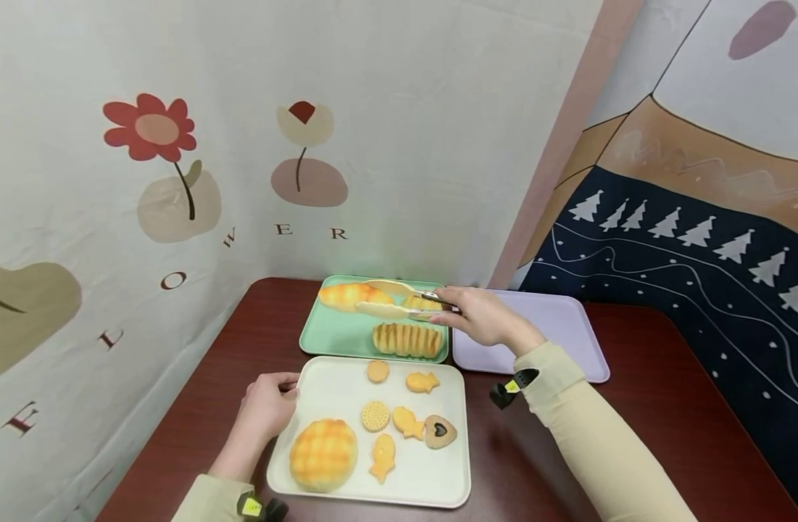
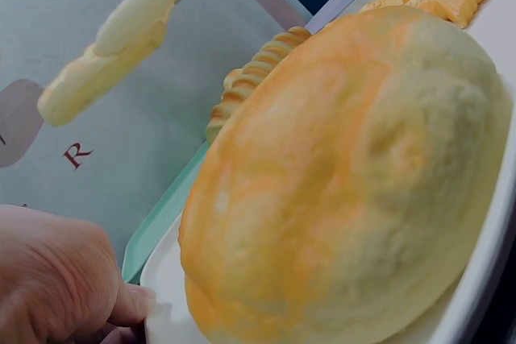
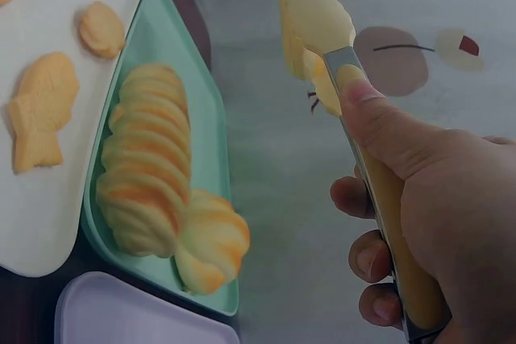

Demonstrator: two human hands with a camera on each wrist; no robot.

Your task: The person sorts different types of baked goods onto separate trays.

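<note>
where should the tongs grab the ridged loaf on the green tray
Across the middle of the ridged loaf, coming from above, one tong blade on each long side. It lies flat and lengthwise along the green tray near edge; a central grip likely keeps it level.

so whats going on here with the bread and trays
A person's right hand holds a pair of tongs above the green tray, which carries a ridged loaf and two other breads. The tongs look empty. The left hand grips the edge of the white tray, which holds a round bun and several biscuits. A lilac tray sits bare to the right.
</note>
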